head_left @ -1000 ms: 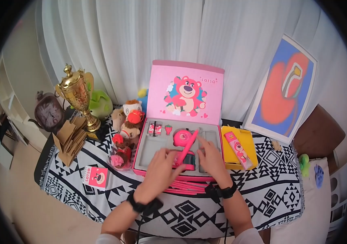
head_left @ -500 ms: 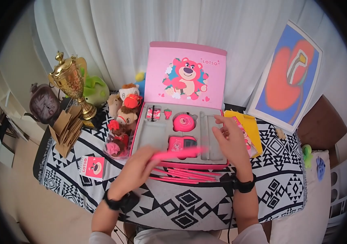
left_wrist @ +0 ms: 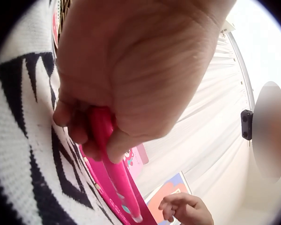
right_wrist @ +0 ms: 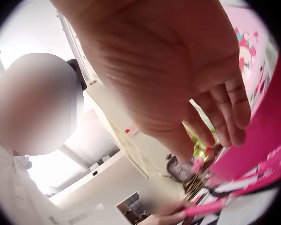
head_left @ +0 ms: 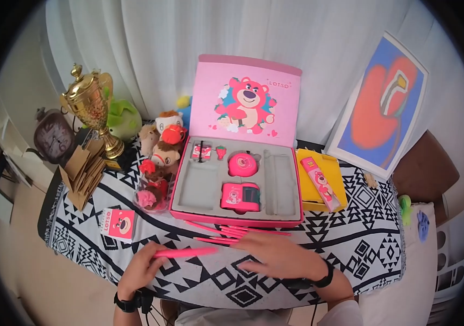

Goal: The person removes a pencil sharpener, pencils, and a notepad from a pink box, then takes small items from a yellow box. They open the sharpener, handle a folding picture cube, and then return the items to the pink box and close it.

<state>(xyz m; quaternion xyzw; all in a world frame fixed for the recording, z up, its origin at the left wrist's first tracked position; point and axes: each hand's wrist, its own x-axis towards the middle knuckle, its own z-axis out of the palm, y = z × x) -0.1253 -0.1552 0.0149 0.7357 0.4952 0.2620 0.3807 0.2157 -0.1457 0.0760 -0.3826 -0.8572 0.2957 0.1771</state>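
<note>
Patterned cloth [head_left: 183,280] below a slim, bright-pink stick [head_left: 188,252] (pale-tipped), left hand [head_left: 139,267] tight round it, right hand [head_left: 281,256] loose-fingered.

In the head view we look from above, forward and down over the cloth [head_left: 199,288] to the box [head_left: 275,222] and the curtain [head_left: 188,32] behind it. Our left wrist view sits very close to the left hand [left_wrist: 145,70], turned on its side, facing along the pink stick [left_wrist: 119,183]; the right hand [left_wrist: 189,212] shows small beyond. Our right wrist view, also tilted, has the right palm large and near, and faces across to the left hand, the clock [right_wrist: 179,169] farther off. All three share box, stick and both hands.
</note>
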